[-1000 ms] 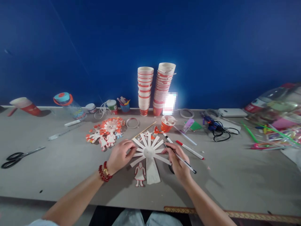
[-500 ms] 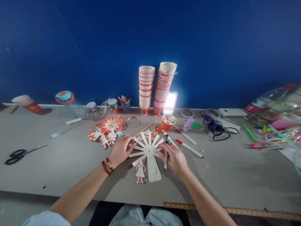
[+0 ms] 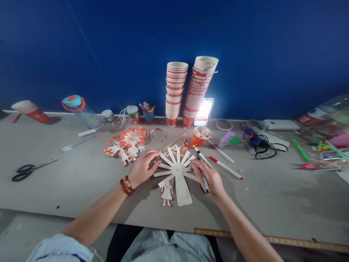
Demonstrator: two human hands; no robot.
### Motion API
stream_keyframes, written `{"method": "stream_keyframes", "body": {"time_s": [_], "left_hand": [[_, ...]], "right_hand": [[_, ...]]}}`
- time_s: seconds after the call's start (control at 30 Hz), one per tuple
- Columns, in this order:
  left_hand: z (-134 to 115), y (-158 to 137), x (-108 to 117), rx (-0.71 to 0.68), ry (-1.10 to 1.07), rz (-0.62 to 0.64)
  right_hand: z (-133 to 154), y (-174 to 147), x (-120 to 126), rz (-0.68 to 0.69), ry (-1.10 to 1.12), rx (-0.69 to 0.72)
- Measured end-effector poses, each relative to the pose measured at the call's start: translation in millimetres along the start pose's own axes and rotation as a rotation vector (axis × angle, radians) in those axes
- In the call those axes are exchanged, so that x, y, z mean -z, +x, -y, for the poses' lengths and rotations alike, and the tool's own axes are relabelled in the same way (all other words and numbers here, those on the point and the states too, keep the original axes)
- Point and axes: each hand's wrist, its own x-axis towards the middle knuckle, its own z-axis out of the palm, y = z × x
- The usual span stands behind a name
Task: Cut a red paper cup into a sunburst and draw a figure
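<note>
A flattened white paper cup (image 3: 178, 169), cut into strips that fan out around its round base, lies in front of me. Its wide lower strip bears faint pencil lines. My left hand (image 3: 144, 168), a red bead bracelet at the wrist, holds strip tips on the left between curled fingers and thumb. On the right, my right hand (image 3: 209, 178) has a black pen (image 3: 205, 182) in its grip, its fingertips touching strips on that side. Just below the left strips lies a paper doll figure (image 3: 167, 193) in a red-edged dress, its top covered by them.
Finished paper figures (image 3: 131, 143) lie beyond my left hand. Two tall cup stacks (image 3: 174, 94) stand by the blue wall, with a scrap-filled cup (image 3: 201, 136) before them. Scissors (image 3: 29, 170) lie far left; a red marker (image 3: 226, 168) and a glue gun (image 3: 256, 140) are to the right.
The view has shifted slightly, so most things appear further right and higher. The pen in my right hand has tilted, its lower end swinging right. Both hands stay at the cut cup.
</note>
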Motion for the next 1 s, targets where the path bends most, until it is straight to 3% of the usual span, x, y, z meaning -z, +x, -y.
{"method": "stream_keyframes", "body": {"time_s": [0.23,0.53,0.73,0.87,1.0], "left_hand": [[0.5,-3.1,-5.2,0.108,0.056,0.041],[6.1,-1.2,-16.0,0.197,-0.106,0.018],[11.4,0.1,-12.9,0.209,-0.164,-0.013],[14.0,-0.8,-16.4,0.201,-0.178,-0.007],[15.8,-0.2,-18.9,0.197,-0.176,-0.009]], "right_hand": [[5.5,-3.8,1.6,-0.035,0.049,0.013],[6.2,-8.2,-7.6,0.045,-0.010,0.093],[9.9,-10.1,-1.4,0.030,0.073,0.023],[5.5,-11.2,5.8,-0.041,0.101,0.061],[2.4,-12.9,20.3,-0.095,0.009,0.031]]}}
